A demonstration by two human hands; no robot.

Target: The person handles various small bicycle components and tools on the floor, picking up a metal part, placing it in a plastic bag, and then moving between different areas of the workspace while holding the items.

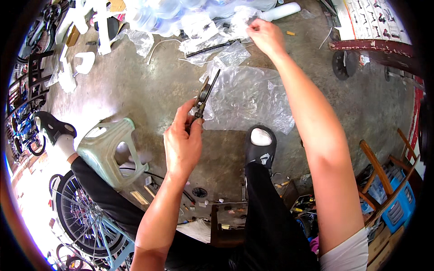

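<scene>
My left hand point(183, 140) is closed around a slim black part point(205, 97) with a long pointed arm and a round piece on its side, perhaps a bicycle fitting. It is held up over a large sheet of clear plastic point(248, 99) spread on the floor. My right hand point(266, 36) is stretched far forward with its fingers curled together at the edge of a crumpled clear plastic bag point(239, 22). Whatever lies between those fingertips is hidden. Just left of that hand, a thin black rod point(210, 49) lies among the bags.
A pale green plastic stool point(108, 149) stands at the left, beside a bicycle wheel point(86, 214). White packing pieces point(86, 62) lie at the far left. A worn red beam point(375, 47) juts in at the far right. Nearer, a wooden frame point(375, 167) stands by a blue plastic stool point(398, 205).
</scene>
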